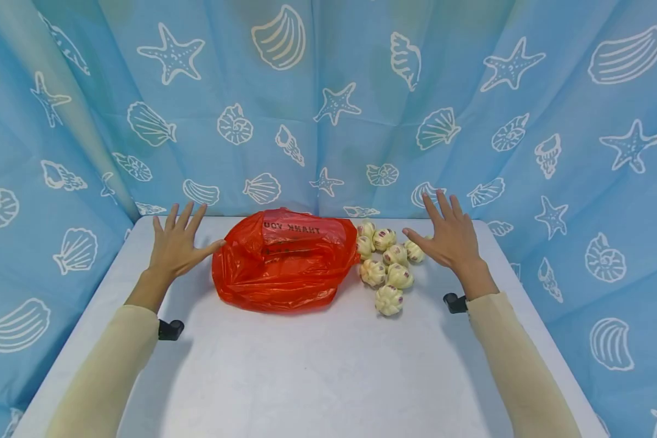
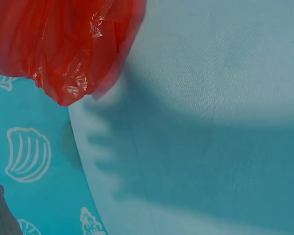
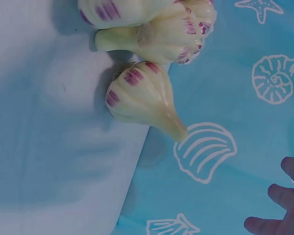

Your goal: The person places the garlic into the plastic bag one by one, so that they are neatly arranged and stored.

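Note:
A crumpled red plastic bag with dark printed lettering lies on the white table, left of centre. My left hand hovers with spread fingers at the bag's left side, its thumb tip overlapping the bag's edge in the head view. Several garlic bulbs, cream with purple streaks, sit in a loose group against the bag's right end. Over the right of that group my right hand is held with fingers spread and nothing in it. In the right wrist view one bulb lies near the table's far edge, stem outward.
The white table runs toward me from a blue curtain printed with white shells and starfish, which surrounds it at the back and sides. A black wrist mount sticks out from the left sleeve, another from the right.

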Demonstrator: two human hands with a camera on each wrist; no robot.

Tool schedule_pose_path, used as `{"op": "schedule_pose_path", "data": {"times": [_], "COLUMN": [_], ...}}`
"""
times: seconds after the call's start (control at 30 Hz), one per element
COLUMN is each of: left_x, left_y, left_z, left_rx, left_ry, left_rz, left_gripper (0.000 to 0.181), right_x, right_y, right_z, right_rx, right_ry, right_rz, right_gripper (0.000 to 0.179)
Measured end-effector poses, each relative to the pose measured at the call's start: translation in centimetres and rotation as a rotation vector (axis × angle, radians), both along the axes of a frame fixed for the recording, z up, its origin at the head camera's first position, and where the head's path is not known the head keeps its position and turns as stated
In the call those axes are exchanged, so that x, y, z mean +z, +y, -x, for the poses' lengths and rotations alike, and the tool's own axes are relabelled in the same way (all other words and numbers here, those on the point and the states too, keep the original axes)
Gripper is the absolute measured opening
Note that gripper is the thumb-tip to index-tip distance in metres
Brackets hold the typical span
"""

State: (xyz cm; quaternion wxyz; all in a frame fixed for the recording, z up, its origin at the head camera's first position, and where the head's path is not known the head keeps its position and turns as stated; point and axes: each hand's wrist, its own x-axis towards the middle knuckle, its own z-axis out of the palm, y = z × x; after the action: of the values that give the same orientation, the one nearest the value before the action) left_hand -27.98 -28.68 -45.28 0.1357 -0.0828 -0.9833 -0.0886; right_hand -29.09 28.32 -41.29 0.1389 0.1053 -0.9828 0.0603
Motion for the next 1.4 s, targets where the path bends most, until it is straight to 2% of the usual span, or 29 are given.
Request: {"op": "schedule_pose_path", "data": {"times": [0.4, 0.83, 0.93, 1.0, 1.13, 1.23, 1.33, 1.4], "left_x": [0.1, -0.5, -0.5, -0.4, 0.6, 2.0, 3.3, 3.9], "left_y": [-0.3, -0.7, -0.6, -0.4, 0.8, 2.6, 4.7, 6.1], "left_z": [-0.1, -0.6, -0.7, -0.6, -0.6, -0.5, -0.3, -0.1], "left_rx": [0.008, 0.015, 0.007, -0.004, -0.049, -0.110, -0.215, -0.308], "left_ry": [-0.016, -0.048, -0.035, -0.006, 0.085, 0.129, 0.127, 0.077], "left_rz": [-0.011, -0.037, -0.044, -0.063, -0.149, -0.234, -0.296, -0.313], "left_gripper": [0.101, 0.101, 0.094, 0.080, 0.042, 0.025, 0.019, 0.020], "right_x": [0.0, -0.5, -0.6, -0.7, -0.5, -0.2, 0.2, 0.4], "right_y": [0.1, 0.0, 0.0, -0.1, -0.6, -1.7, -3.8, -5.5], "right_z": [-0.1, -0.2, -0.2, -0.2, -0.3, -0.4, -0.5, -0.5], "right_rx": [-0.010, -0.020, -0.013, -0.005, 0.038, 0.117, 0.248, 0.352], "right_ry": [-0.013, -0.030, -0.032, -0.022, 0.056, 0.151, 0.216, 0.229], "right_rz": [-0.002, 0.008, 0.020, 0.037, 0.089, 0.124, 0.155, 0.172], "right_gripper": [0.097, 0.097, 0.096, 0.094, 0.083, 0.069, 0.051, 0.037]}}
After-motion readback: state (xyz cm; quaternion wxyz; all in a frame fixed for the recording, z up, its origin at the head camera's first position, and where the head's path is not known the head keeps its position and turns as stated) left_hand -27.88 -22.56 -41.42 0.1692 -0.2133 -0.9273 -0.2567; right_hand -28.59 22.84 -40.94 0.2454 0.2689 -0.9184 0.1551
